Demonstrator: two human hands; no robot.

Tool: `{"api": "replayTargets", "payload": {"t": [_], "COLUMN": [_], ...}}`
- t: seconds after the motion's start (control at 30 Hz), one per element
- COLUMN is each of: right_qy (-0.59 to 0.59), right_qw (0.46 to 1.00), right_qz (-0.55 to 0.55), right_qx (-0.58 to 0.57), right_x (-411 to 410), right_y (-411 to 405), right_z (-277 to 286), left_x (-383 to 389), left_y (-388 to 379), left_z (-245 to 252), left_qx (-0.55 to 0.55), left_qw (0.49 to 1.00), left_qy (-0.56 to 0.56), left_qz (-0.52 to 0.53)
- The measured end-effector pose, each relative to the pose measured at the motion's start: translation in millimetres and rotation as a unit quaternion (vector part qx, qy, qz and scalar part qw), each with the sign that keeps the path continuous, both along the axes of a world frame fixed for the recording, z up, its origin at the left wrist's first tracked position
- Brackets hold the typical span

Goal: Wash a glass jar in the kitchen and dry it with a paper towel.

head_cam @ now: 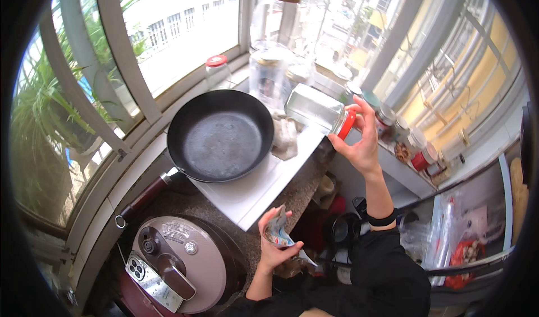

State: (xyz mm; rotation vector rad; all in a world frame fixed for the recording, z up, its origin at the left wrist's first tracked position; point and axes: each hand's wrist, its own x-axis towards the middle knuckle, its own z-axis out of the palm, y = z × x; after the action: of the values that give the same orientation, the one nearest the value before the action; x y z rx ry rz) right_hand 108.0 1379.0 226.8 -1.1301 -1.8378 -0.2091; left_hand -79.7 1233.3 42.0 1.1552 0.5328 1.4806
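My right hand [362,142] grips the red lid of a clear glass jar [313,106], which is tilted on its side in the air to the right of the frying pan. The glass looks see-through, with nothing plain to see inside. My left hand [273,243], lower and nearer my body, holds a printed, crumpled plastic packet [278,230] between thumb and fingers. A black frying pan [221,136] with a dark handle rests on a white board or tray [248,205]. A greyish cloth [287,138] lies beside the pan.
An electric pressure cooker [206,258] with a phone [151,281] on its lid stands at lower left. Large clear jars [269,75] and a red-lidded jar [217,71] line the window. Several small spice jars [406,138] run along the right sill. Bags fill a right-hand shelf.
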Motion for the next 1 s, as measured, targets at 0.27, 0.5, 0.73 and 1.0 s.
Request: {"api": "replayTargets", "payload": {"t": [0.27, 0.5, 0.73, 1.0], "right_qy": [0.097, 0.17, 0.476, 0.485], "right_qw": [0.949, 0.873, 0.666, 0.555], "right_qz": [-0.277, -0.441, -0.563, -0.592], "right_qx": [-0.117, -0.117, 0.116, 0.325], "right_x": [83.2, 96.0, 45.7, -4.0], "right_y": [-245.1, -407.9, -578.3, -707.7], "right_z": [-117.3, -131.9, -104.5, -89.3], "left_x": [72.0, 176.6, 246.4, 271.0], "left_y": [-5.4, -69.4, -186.2, -269.5], "left_z": [27.0, 38.6, 26.4, 10.5], "left_qx": [0.057, 0.061, 0.067, 0.022], "left_qw": [0.994, 0.9, 0.535, 0.317], "left_qy": [0.002, -0.072, -0.115, -0.045], "left_qz": [-0.093, -0.426, -0.834, -0.947]}}
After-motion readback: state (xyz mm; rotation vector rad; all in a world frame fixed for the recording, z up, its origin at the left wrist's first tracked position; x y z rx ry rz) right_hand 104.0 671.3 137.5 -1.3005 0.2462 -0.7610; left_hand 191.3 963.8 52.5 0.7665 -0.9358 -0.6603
